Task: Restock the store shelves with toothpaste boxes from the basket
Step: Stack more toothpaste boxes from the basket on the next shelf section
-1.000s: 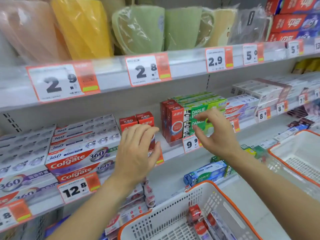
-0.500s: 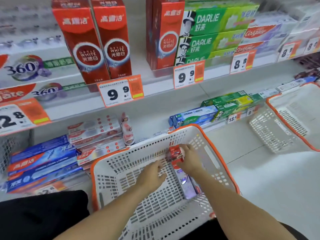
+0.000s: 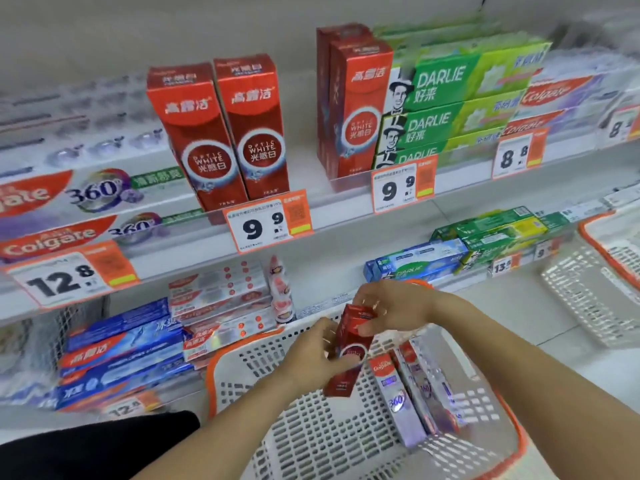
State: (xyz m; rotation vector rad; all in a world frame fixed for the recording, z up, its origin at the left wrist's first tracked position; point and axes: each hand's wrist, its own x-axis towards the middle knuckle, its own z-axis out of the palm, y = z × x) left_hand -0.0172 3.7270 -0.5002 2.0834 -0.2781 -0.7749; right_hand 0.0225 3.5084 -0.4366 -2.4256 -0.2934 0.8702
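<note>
A red Optic White toothpaste box (image 3: 349,355) is held upright above the white basket with the orange rim (image 3: 221,362). My left hand (image 3: 311,355) grips its lower left side. My right hand (image 3: 391,308) grips its top. It may be two red boxes held together; blur hides this. Purple-and-white Colgate 360 boxes (image 3: 398,400) lie in the basket to the right. On the shelf above stand two matching red Optic White boxes (image 3: 221,133) behind a 9.9 price tag (image 3: 268,223).
More red boxes (image 3: 349,109) and green Darlie boxes (image 3: 450,102) fill the shelf to the right, Colgate 360 boxes (image 3: 79,202) the left. Blue and silver boxes (image 3: 124,355) lie on the lower shelf. A second white basket (image 3: 595,289) stands at the right.
A second ago both hands were up at the shelf. They dropped into the basket, took hold of the red box and have now lifted it above the basket floor.
</note>
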